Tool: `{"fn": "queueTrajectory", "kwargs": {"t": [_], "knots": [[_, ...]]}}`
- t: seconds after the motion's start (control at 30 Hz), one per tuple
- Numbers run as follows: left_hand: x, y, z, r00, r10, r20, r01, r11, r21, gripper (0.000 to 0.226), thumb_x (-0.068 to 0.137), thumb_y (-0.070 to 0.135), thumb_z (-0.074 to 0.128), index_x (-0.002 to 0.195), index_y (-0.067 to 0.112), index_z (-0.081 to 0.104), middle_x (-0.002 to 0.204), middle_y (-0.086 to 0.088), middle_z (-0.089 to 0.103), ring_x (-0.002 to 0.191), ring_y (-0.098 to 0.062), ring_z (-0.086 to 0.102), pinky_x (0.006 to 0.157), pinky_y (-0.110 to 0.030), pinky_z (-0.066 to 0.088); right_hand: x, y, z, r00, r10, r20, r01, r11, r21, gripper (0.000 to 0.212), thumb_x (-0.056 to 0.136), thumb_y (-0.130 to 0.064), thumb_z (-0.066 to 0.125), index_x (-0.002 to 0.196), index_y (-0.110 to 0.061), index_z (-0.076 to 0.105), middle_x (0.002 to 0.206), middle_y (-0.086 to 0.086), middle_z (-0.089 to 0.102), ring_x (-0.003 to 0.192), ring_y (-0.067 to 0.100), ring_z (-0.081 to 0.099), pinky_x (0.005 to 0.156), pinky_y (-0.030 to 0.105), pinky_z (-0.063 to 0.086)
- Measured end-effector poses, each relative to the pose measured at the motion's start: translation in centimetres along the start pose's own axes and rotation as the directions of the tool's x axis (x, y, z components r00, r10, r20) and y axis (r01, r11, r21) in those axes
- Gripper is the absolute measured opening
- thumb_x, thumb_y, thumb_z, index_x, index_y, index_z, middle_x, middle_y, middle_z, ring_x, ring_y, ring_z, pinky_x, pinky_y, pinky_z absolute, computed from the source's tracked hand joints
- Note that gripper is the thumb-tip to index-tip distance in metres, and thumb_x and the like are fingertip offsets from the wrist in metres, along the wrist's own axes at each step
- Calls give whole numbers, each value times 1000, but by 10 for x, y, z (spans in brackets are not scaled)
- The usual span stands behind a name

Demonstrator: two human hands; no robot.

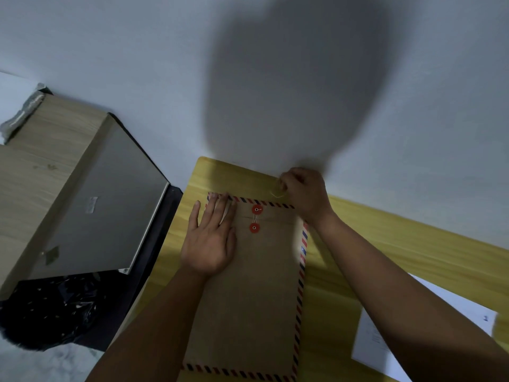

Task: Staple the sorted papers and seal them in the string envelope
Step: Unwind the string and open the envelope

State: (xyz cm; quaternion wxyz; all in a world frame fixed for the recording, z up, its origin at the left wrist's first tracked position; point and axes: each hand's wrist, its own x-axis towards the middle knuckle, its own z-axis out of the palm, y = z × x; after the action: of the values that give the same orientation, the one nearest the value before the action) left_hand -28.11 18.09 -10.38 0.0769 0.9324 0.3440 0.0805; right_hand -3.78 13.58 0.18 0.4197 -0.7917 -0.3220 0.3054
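Note:
A brown string envelope with a red and blue striped border lies flat on the yellow table, flap folded down. Two red discs sit one above the other at the flap, with string running between them. My left hand presses flat on the envelope's upper left, fingers spread. My right hand is above the envelope's top right corner, fingers pinched on the loose end of the string. White papers lie at the right, partly hidden under my right forearm.
A closed silver laptop rests on a pale wooden surface at the left. Below it lies black crinkled plastic. A white wall with my shadow rises right behind the table's far edge.

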Motion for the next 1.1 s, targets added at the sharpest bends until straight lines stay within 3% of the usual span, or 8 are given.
{"fn": "queueTrajectory", "kwargs": {"t": [0.1,0.2,0.27,0.33,0.4,0.53,0.8,1.1], "knots": [[0,1,-1,1000,0,8,0,1000,0,64,106,38,36,166,17,30,176,-7,21,165,-24,10,131,-58,11,-13,-2,1,995,88,54,-102,898,429,39,83,-12,53,46,-19,56,93,7,79,87,19,69,73,21,51],[0,0,-2,1000,-3,22,3,1000,1,65,106,39,33,167,18,28,176,-7,19,165,-23,9,131,-58,11,-19,1,0,962,223,158,-262,588,765,39,83,-13,54,46,-19,43,55,3,55,55,26,53,68,37,49],[0,0,-2,1000,-2,25,2,1000,-1,65,106,39,33,167,18,27,176,-7,19,165,-23,8,131,-58,11,-21,6,2,956,265,128,-285,730,621,35,83,-16,56,52,-16,39,52,0,33,47,17,32,55,30,38],[0,0,-2,1000,-3,21,3,1000,-11,64,106,39,34,166,18,28,176,-7,20,165,-23,9,131,-58,12,-28,12,4,984,155,83,-164,978,126,30,86,-19,64,62,-7,50,57,0,40,53,14,37,56,28,34],[0,1,-3,1000,-5,19,6,1000,-18,64,105,38,34,166,18,29,176,-7,21,165,-23,10,131,-58,12,-35,13,7,976,65,210,1,954,-300,22,88,-29,67,78,-10,66,70,-4,61,66,12,54,64,29,45],[0,1,-4,1000,-6,19,6,1000,-22,64,105,39,34,165,17,32,176,-7,21,165,-24,10,131,-58,11,-47,11,9,870,68,489,304,707,-639,31,97,-31,53,82,-12,72,81,2,71,75,19,65,82,38,56],[0,2,-5,1000,-11,27,12,999,-33,67,106,49,31,165,17,31,176,-7,21,165,-23,9,131,-58,11,-49,7,36,797,-73,599,389,821,-417,21,95,-23,63,87,-10,78,83,4,74,76,18,66,75,38,54],[0,0,-4,999,-12,48,13,1000,-6,76,102,55,39,165,14,30,177,-7,19,166,-23,5,131,-58,10,-1,-6,57,961,160,227,-181,981,74,9,100,-18,63,97,-10,66,71,0,69,57,12,59,52,22,45]]}}
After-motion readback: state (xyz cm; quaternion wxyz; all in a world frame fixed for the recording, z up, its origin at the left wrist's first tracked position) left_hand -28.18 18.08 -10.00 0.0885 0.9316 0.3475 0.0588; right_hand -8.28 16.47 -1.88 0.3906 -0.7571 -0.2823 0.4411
